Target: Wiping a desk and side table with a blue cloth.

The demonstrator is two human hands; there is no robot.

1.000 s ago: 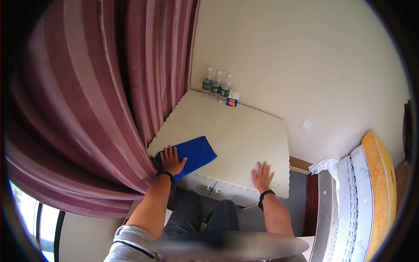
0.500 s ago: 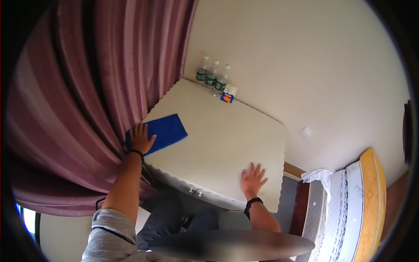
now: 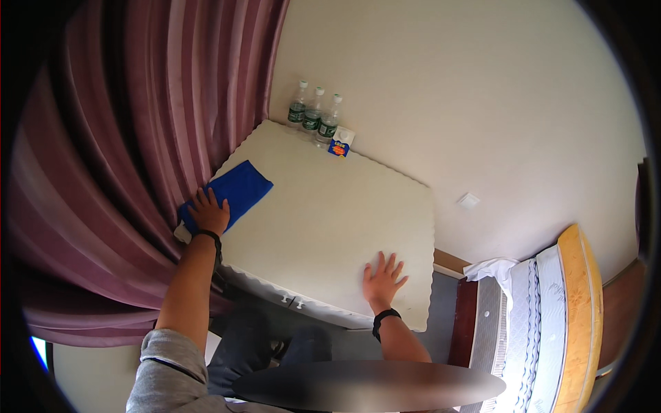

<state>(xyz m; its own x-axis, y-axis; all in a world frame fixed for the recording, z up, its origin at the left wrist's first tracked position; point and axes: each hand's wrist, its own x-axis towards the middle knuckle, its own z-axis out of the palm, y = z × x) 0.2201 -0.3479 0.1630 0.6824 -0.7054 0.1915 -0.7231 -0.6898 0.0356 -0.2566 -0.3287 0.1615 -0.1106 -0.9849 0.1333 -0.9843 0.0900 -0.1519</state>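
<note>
My left hand (image 3: 209, 210) lies flat on a blue cloth (image 3: 239, 189), fingers spread, at the left end of a pale tabletop (image 3: 310, 213). The cloth is an oblong that slants away from me beside the curtain, and the hand covers part of its near end. Toward the right front of the same top, my right hand (image 3: 383, 281) rests palm down with its fingers apart and nothing in it. Both wrists wear dark bands.
Three clear bottles (image 3: 311, 118) with green labels stand at the far corner, beside a small blue-and-white box (image 3: 340, 142). A striped mauve curtain (image 3: 158, 103) hangs against the table's left side. Mattresses (image 3: 544, 316) lean at the right. Two small knobs (image 3: 292, 301) show below the front edge.
The blue cloth has swung so that its free end points farther away from me, my left hand still on it. My right hand stays on the tabletop. The whole view has shifted slightly.
</note>
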